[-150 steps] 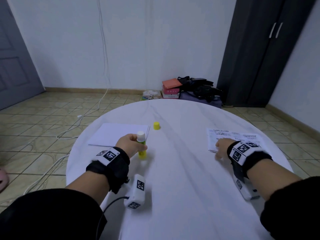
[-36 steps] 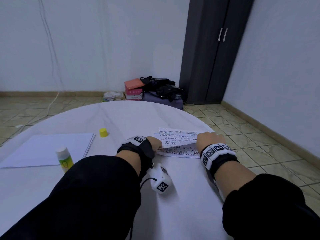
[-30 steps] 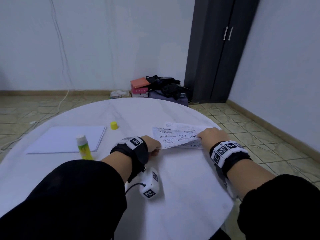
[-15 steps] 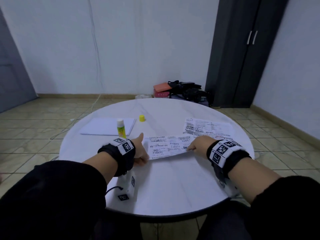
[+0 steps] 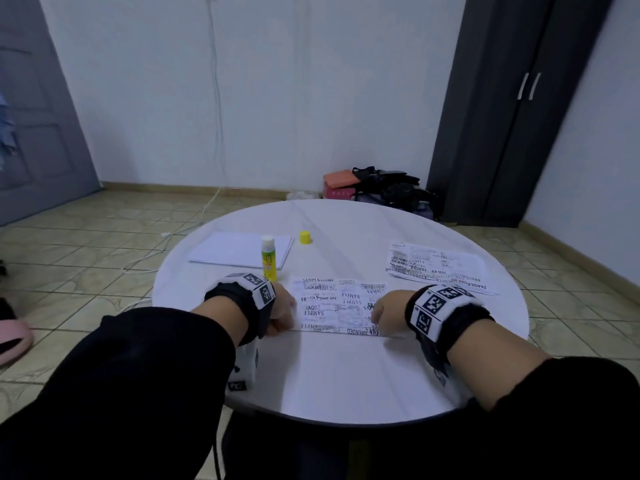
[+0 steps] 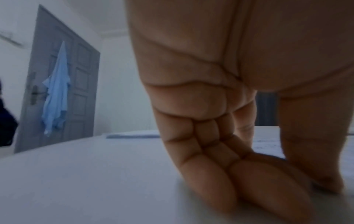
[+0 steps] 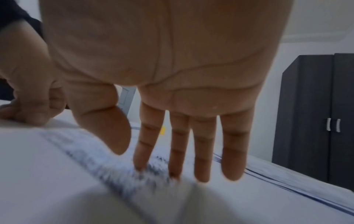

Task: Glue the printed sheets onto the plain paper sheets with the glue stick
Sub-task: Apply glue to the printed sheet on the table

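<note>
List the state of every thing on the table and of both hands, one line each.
Glue stick: upright, uncapped, touched by neither hand.
Yellow cap: off, on the table apart from the stick.
Plain paper: flat stack, nothing glued on.
Printed sheet: flat, print up, between the hands.
Printed stack: lying far right.
Left hand: fingers curled at the sheet's left edge.
Right hand: straight fingers pressing the sheet.

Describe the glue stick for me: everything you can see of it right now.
The glue stick stands upright and uncapped on the white table, its white top exposed above a yellow-green labelled body, apparently plastic. It stands at the near right corner of the plain paper stack. Its yellow cap sits apart, further back to the right. Neither hand touches it.
</note>
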`<state>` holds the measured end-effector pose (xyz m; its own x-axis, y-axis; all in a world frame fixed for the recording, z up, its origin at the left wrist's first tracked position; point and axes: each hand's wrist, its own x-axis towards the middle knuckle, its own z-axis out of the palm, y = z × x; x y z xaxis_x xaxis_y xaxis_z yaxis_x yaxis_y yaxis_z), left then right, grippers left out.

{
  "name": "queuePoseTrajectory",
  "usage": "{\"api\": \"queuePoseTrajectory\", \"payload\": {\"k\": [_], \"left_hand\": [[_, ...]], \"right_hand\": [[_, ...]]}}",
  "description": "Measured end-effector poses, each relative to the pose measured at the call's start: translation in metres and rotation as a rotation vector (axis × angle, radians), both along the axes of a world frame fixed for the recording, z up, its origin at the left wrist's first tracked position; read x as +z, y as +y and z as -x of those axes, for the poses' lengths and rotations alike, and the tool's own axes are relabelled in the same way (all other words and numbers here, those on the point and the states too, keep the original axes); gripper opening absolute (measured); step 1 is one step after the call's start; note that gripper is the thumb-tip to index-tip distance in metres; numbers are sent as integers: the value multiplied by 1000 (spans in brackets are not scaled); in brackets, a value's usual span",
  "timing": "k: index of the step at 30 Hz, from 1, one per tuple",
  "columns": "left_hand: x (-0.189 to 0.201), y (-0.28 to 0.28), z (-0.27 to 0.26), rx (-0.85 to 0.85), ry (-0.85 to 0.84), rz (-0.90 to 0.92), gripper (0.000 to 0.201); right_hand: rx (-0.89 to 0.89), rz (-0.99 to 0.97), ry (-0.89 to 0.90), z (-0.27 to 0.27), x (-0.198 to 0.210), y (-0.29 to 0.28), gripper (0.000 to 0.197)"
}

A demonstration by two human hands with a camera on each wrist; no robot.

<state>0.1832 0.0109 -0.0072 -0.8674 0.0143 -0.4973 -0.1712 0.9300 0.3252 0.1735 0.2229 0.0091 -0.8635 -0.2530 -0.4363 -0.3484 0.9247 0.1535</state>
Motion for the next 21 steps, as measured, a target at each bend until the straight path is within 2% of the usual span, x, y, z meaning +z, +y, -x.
{"api": "queuePoseTrajectory", "payload": {"k": [2, 3, 7, 8, 10, 12, 15, 17, 19, 21], "left_hand": [[7, -1, 0, 11, -8, 13, 17], [11, -1, 0, -9, -7, 48, 21], [24, -2, 1, -137, 56, 210, 56], [23, -5, 3, -149, 63, 214, 60], [20, -11, 8, -167, 55, 212, 64], [18, -14, 12, -189, 28, 216, 66], [17, -14, 16, -260, 13, 265, 69], [14, -18, 18, -305, 44, 273, 69], [12, -23, 19, -336, 88, 265, 63], [10, -27, 20, -350, 90, 262, 55]], "right_hand": [[-23, -35, 7, 12, 4, -11, 23], [-35, -10, 30, 20, 6, -19, 20], [-13, 223, 77, 53, 15, -69, 18], [-19, 291, 73, 62, 17, -84, 25], [-69, 448, 17, 79, 17, -112, 56], [-110, 573, -72, 96, 14, -135, 77], [-97, 597, -134, 117, 2, -162, 88], [-45, 578, -113, 124, -5, -178, 74], [-30, 617, -81, 126, -6, -183, 46], [-57, 651, -41, 125, 1, -178, 36]]}}
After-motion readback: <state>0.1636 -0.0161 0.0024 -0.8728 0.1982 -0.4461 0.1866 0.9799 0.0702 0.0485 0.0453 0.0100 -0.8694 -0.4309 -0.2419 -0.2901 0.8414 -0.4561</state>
